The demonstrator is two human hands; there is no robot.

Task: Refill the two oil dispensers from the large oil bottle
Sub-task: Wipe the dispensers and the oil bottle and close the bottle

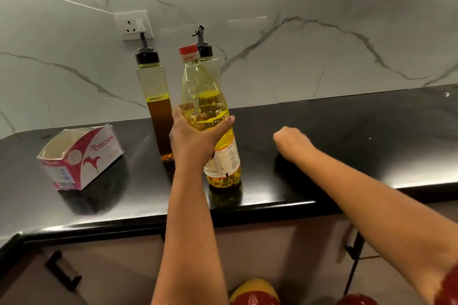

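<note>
A large plastic oil bottle [208, 96] with a red cap and yellow oil stands on the black counter [347, 136]. My left hand [190, 138] grips it around its middle. Behind it to the left stands a square oil dispenser [156, 96] with a black pour spout, about half full of dark oil. A second dispenser [205, 51] with a black spout stands right behind the large bottle, mostly hidden by it. My right hand [290, 142] hovers above the counter to the right of the bottle, fingers curled, holding nothing.
A red and white cardboard box [81, 156] with an open top lies on the counter at the left. A wall socket [133, 25] sits on the marble backsplash. The counter's front edge runs below the bottle, with cabinet handles [62, 270] underneath.
</note>
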